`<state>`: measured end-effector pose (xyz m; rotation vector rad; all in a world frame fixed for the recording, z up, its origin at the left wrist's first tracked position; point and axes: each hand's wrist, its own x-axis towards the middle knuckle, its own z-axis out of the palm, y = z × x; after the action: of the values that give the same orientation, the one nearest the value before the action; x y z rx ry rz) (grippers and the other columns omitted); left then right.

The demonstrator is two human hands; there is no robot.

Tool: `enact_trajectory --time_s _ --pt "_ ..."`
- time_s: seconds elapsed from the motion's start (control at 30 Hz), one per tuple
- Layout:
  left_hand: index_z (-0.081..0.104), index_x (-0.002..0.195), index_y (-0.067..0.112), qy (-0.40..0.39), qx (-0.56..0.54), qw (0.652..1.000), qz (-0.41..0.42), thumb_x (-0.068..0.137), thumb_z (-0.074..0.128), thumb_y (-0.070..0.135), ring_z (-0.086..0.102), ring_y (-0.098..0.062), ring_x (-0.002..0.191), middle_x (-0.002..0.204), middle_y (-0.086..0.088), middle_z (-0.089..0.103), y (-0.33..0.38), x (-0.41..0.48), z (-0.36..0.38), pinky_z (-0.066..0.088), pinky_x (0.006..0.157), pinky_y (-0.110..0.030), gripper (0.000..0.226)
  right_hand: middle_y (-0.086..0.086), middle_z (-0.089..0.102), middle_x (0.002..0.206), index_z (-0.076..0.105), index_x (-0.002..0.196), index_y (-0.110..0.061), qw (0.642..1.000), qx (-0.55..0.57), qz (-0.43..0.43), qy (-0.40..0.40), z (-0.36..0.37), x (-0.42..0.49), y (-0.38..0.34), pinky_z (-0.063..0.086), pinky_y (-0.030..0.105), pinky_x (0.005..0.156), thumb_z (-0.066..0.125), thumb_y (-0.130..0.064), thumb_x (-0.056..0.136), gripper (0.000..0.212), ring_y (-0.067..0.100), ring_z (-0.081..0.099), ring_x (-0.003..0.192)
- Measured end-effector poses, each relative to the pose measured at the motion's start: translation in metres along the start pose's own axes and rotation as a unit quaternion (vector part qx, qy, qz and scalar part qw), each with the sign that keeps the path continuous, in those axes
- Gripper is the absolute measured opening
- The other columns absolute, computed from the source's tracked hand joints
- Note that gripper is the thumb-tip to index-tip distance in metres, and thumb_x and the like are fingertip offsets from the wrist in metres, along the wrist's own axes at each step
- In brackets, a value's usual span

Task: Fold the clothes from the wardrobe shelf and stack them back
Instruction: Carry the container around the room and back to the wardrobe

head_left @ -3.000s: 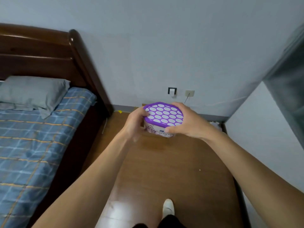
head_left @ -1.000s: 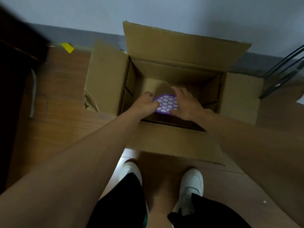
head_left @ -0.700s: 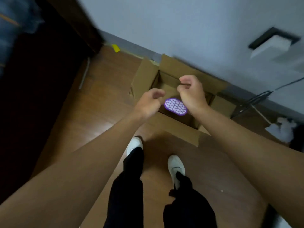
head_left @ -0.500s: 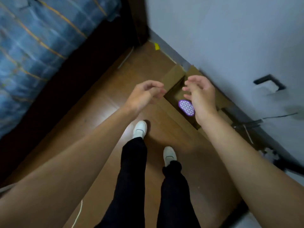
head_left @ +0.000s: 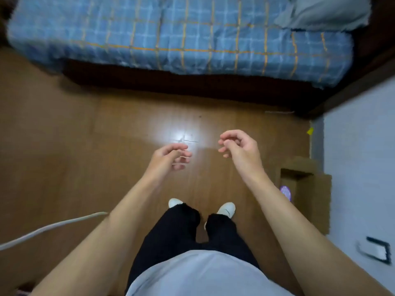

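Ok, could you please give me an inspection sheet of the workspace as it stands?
Surface: wooden floor, glare patch ahead of the feet.
Job's things: nothing seen; no clothes or wardrobe in view.
Clutter: open cardboard box by the wall, purple-lidded tub inside; yellow scrap at the skirting.
Hands: left hand and right hand loosely curled, holding nothing.
Cables: white cord runs in from the left edge.
Surroundings: bed with blue checked cover, grey pillow, blurred wall socket.

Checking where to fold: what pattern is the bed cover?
The bed cover is blue plaid with orange lines; head view.
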<state>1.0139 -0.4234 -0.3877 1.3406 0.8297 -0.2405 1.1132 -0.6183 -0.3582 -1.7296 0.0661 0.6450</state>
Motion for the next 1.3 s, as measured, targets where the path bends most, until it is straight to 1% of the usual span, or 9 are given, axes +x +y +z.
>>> enact_trajectory --time_s 0.17,0.33,0.53,0.63,0.8,0.93,1.07,1.2,1.3 --pt "0.069 0.108 0.012 0.16 -0.133 0.977 -0.047 0.094 0.055 0.008 0.072 -0.018 0.085 0.099 -0.008 0.077 -0.067 -0.054 -0.144 0.056 0.071 -0.029 0.021 0.001 0.071 0.09 0.069 0.095 -0.014 0.981 -0.117 0.018 -0.157 0.15 -0.005 -0.025 0.055 0.025 0.069 0.054 -0.005 0.095 0.017 0.006 0.066 0.07" --pt "0.07 0.106 0.012 0.297 -0.244 0.918 -0.099 0.096 0.052 0.006 0.071 -0.016 0.081 0.096 -0.006 0.078 -0.116 -0.106 -0.245 0.057 0.078 -0.031 0.021 0.008 0.068 0.091 0.068 0.101 -0.004 0.936 -0.232 0.033 -0.262 0.266 -0.003 -0.026 0.055 0.029 0.072 0.052 -0.005 0.098 0.016 0.011 0.065 0.073" --pt "0.066 0.102 0.014 0.397 -0.353 0.843 -0.086 0.096 0.052 0.003 0.067 -0.017 0.078 0.097 -0.01 0.073 -0.118 -0.124 -0.344 0.055 0.086 -0.036 0.018 0.014 0.069 0.098 0.067 0.103 -0.002 0.881 -0.352 0.096 -0.3 0.338 0.029 -0.01 0.056 0.025 0.069 0.052 -0.013 0.101 0.019 0.019 0.066 0.08" --pt "0.066 0.099 0.016 0.434 -0.387 0.812 -0.039 0.095 0.054 0.004 0.067 -0.015 0.074 0.092 -0.006 0.074 -0.099 -0.115 -0.399 0.054 0.08 -0.033 0.017 0.016 0.071 0.099 0.067 0.098 -0.005 0.855 -0.408 0.116 -0.298 0.363 0.062 -0.006 0.055 0.025 0.063 0.051 -0.013 0.101 0.018 0.023 0.067 0.081" --pt "0.066 0.104 0.015 0.485 -0.397 0.779 0.003 0.095 0.055 0.006 0.069 -0.016 0.079 0.098 -0.007 0.074 -0.066 -0.095 -0.493 0.055 0.078 -0.03 0.017 0.02 0.07 0.095 0.065 0.101 0.001 0.811 -0.488 0.145 -0.288 0.423 0.129 -0.008 0.053 0.028 0.058 0.055 -0.013 0.1 0.018 0.024 0.066 0.072" --pt "0.067 0.103 0.016 0.518 -0.421 0.744 -0.019 0.095 0.054 0.007 0.07 -0.014 0.078 0.098 -0.006 0.075 -0.062 -0.08 -0.543 0.055 0.075 -0.029 0.017 0.014 0.067 0.085 0.062 0.11 0.005 0.769 -0.541 0.145 -0.307 0.513 0.168 -0.028 0.051 0.031 0.059 0.055 -0.014 0.101 0.023 0.025 0.062 0.07" --pt "0.069 0.102 0.018 0.52 -0.438 0.725 -0.113 0.099 0.053 0.009 0.07 -0.02 0.091 0.105 -0.008 0.075 -0.087 -0.071 -0.558 0.054 0.079 -0.034 0.018 0.011 0.063 0.08 0.064 0.107 0.006 0.76 -0.51 0.111 -0.388 0.654 0.162 -0.069 0.047 0.03 0.061 0.052 -0.008 0.1 0.02 0.022 0.058 0.068" --pt "0.067 0.107 0.017 0.483 -0.459 0.713 -0.22 0.102 0.049 0.013 0.069 -0.021 0.097 0.107 -0.005 0.073 -0.126 -0.073 -0.553 0.054 0.074 -0.031 0.019 0.011 0.067 0.091 0.063 0.1 -0.005 0.766 -0.432 0.081 -0.469 0.8 0.123 -0.113 0.052 0.036 0.074 0.052 -0.009 0.099 0.012 0.023 0.062 0.078" --pt "0.066 0.11 0.014 0.457 -0.482 0.696 -0.275 0.104 0.046 0.014 0.068 -0.02 0.097 0.109 -0.006 0.072 -0.156 -0.083 -0.559 0.055 0.076 -0.031 0.02 0.007 0.066 0.086 0.061 0.097 -0.008 0.767 -0.384 0.042 -0.512 0.891 0.092 -0.136 0.051 0.032 0.069 0.049 -0.009 0.099 0.012 0.019 0.062 0.074"
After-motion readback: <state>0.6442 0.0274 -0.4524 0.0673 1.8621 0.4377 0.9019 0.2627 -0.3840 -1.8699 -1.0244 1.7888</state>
